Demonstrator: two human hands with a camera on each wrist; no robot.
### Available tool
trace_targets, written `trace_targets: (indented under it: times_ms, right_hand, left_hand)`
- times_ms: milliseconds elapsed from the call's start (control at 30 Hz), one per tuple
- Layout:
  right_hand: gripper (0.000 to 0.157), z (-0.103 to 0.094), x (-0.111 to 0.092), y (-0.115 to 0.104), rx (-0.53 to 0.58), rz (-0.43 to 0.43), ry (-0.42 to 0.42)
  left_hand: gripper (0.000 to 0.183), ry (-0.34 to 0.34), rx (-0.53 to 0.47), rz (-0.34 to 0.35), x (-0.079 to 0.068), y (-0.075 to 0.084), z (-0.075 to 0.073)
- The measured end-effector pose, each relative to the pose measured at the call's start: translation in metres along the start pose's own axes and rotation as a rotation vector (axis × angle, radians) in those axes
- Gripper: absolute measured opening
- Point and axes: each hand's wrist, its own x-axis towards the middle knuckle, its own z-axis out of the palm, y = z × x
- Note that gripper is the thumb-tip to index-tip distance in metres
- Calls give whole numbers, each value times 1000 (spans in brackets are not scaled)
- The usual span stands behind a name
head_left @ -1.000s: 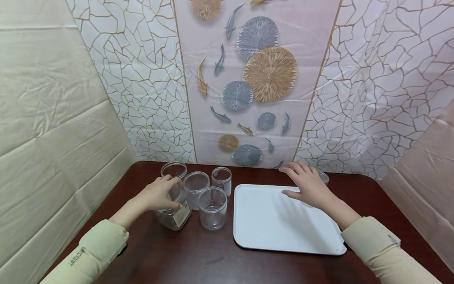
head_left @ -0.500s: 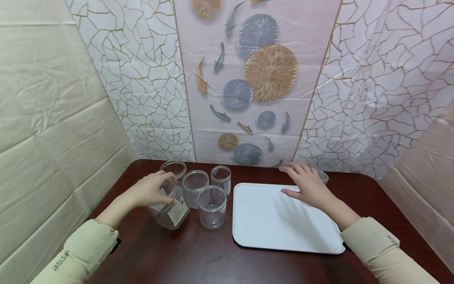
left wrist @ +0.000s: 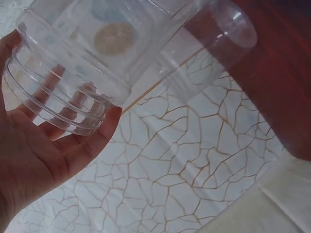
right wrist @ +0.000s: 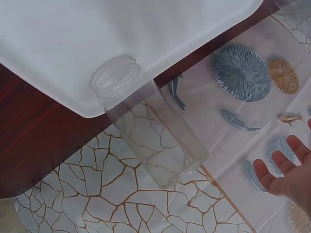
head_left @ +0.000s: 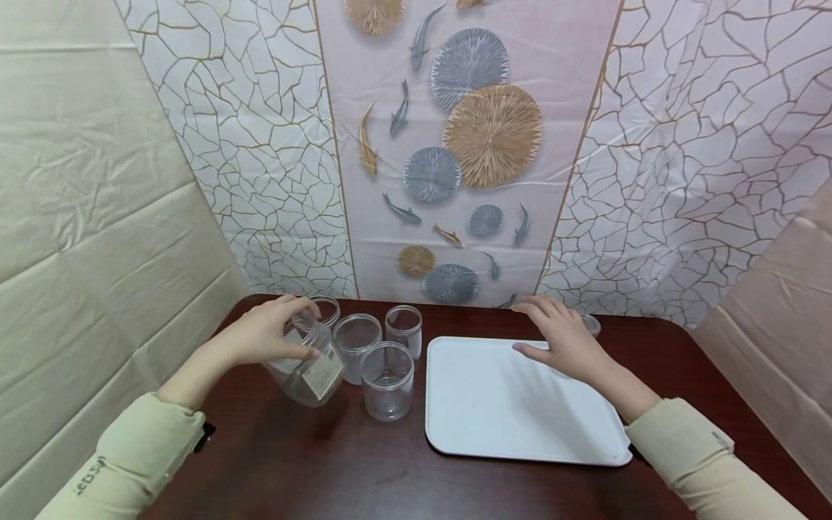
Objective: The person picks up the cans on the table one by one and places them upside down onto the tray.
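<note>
My left hand [head_left: 260,334] grips a clear plastic jar [head_left: 300,384] with a pale label, tilted over to the left side of the table. In the left wrist view the fingers curl round the ridged neck of this jar [left wrist: 104,60], and another clear jar [left wrist: 214,43] shows beyond it. Over the back right of the white tray [head_left: 513,426] hovers my right hand [head_left: 567,343], its fingers spread and holding nothing. Partly hidden behind that hand is a clear jar [head_left: 591,325]. The right wrist view has this uncapped jar [right wrist: 155,136] apart from the fingertips of the right hand [right wrist: 294,179].
Between the left hand and the tray stand several uncapped clear jars: one in front [head_left: 387,393], a slimmer one [head_left: 404,334] at the back, a wide one [head_left: 356,347] beside it. Another jar [head_left: 328,309] is partly covered by the left hand. Cloth walls [head_left: 273,180] enclose the dark red table [head_left: 390,484].
My left hand has drawn the labelled jar up and to the left, away from the other jars, and tilted it further. The right hand has stayed in place.
</note>
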Motion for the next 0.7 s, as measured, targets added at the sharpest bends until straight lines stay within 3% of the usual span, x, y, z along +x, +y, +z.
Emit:
trace_targets:
  times_ms: [433,700]
  right_hand:
    - [52,-2,1,-6,60,-6,31]
    - [51,-2,2,-9,67,-17,50]
  left_hand:
    - [52,101,-11,40,1,8,-21]
    - [55,163,-89,-8,2,10,-22]
